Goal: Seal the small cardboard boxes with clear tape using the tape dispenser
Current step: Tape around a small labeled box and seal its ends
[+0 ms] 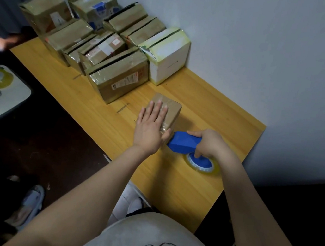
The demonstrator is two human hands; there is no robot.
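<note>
We could not make out much at the dark left edge. A pale side table [8,101] there was cut off by the frame, and the things on it were blurred, apart from what looked like a yellowish ring. The labels on the pile of boxes [118,73] at the far end of the counter [190,186] were too small to read. A white box [169,59] stood just beside the pile, against the wall [266,53].

The small box [172,108] sat on the counter in front of the pile. Its near side was hidden behind the left hand [151,125], and its top had a sheen of clear tape. The nose of the blue tape dispenser [183,142] disappeared behind that hand's thumb, so we could not tell whether it touched the small box or whether a strip ran between them.

The left hand lay flat on top of the small box, fingers straight and slightly spread, the thumb at the near right corner. The right hand [208,142] was curled round the tape dispenser's handle. The roll of tape [201,164] on the tape dispenser lay low over the counter below that hand.
</note>
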